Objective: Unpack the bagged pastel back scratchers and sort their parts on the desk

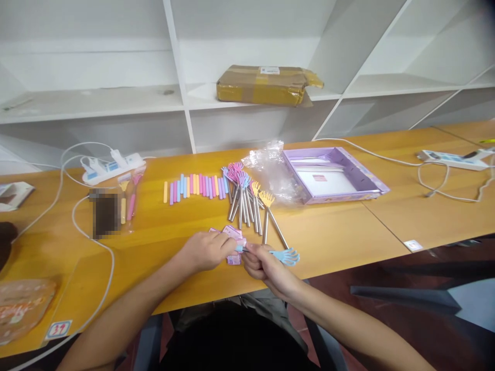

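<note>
My right hand (266, 265) is closed around the metal shaft of a back scratcher whose light blue claw head (286, 256) sticks out to the right. With closed fingers, my left hand (211, 250) grips a light blue handle sleeve (240, 248) at the shaft's other end. Pink printed cards (234, 259) lie under and beside my hands. Just beyond them is a heap of back scratchers (245, 198) with metal shafts and purple, pink, blue and yellow heads. Left of the heap, coloured handle sleeves (196, 185) stand in a row on the table.
A purple open box (332, 195) sits at the right beside crumpled clear plastic (270, 172). Two wrapped back scratchers (131, 198) lie at the left, near a power strip (114, 169) and loose cables. A taped carton (263, 85) rests on the shelf behind.
</note>
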Available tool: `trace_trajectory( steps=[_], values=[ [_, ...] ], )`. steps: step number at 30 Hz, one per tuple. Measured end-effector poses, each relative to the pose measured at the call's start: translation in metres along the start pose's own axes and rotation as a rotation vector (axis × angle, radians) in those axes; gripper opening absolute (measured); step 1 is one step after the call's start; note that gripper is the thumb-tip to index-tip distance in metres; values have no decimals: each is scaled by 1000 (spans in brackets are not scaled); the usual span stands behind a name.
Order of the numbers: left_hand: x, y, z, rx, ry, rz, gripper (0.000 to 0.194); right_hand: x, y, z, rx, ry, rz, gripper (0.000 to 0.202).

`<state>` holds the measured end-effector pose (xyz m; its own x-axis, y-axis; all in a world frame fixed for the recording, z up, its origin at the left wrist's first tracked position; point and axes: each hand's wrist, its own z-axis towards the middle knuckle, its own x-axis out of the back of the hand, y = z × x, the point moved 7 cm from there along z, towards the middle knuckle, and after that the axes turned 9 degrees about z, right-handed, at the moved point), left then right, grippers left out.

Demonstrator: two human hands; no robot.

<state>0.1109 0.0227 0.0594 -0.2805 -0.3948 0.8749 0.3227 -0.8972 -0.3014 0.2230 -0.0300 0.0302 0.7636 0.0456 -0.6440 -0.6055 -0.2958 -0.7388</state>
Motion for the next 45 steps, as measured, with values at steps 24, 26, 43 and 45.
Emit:
trace_trajectory(
  steps=[24, 26, 43, 45],
  values=[
    [-72, -226, -143, 1163, -122, -66, 62, 113, -130, 19, 553, 434, -1405, 40],
    [-75, -223, -138, 1118, -124, -120, 56, 118, -116, 38, 544, 368, -1468, 40],
    [-20, -249, -194, 1359, -310, 319, 44, 130, -119, 32, 835, 516, -1173, 41],
    [-17, -249, -191, 1370, -286, 312, 43, 132, -124, 27, 904, 539, -1074, 44]
  ],
)
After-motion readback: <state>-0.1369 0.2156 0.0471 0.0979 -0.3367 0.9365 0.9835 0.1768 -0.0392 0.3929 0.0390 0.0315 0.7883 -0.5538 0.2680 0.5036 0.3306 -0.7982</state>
